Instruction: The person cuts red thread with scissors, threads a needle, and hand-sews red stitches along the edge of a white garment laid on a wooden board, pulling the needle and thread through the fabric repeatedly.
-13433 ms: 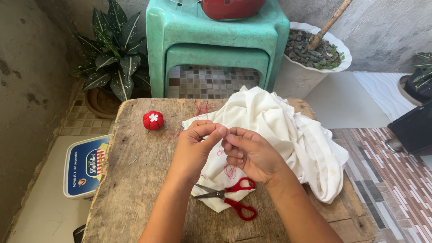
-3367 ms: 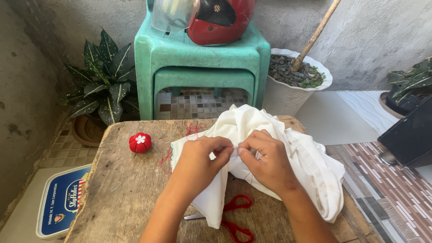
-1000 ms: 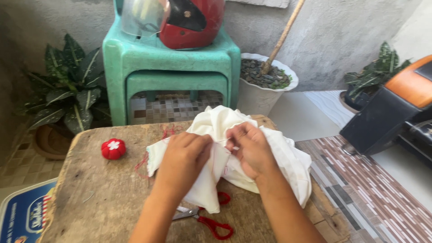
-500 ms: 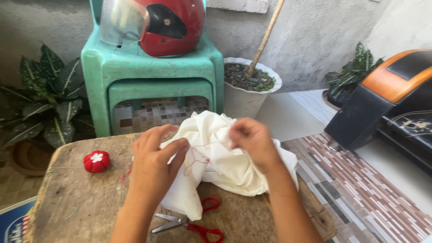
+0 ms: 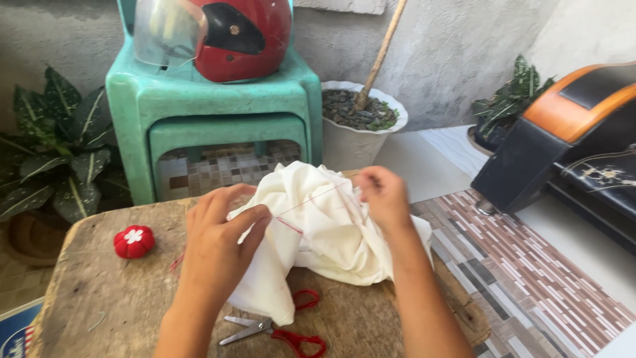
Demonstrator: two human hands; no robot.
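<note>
- While the left hand pins a fold of the white cloth near the middle of the bench, its fingers are together and clamped on the fabric, thumb under, the rest on top.
- The right hand is raised over the far edge of the cloth, fingers pinched together on the end of a thin thread; whether a needle sits between them is too small to tell.
- The thread runs taut from the right hand down to a red stitch in the cloth just beside the left fingertips.
- The cloth lies bunched on the right half of the bench, one corner hanging toward the near edge.
- Red-handled scissors lie at the near edge, blades shut, partly under that corner of the cloth.
- A red pincushion with a white flower sits near the left edge, well apart from both hands.
- Past the far edge stand stacked green stools with a red helmet on top.
- A white pot with a stick stands right of the stools, a leafy plant to their left.
- At right, on the floor, a black and orange case stands beside a striped mat.
</note>
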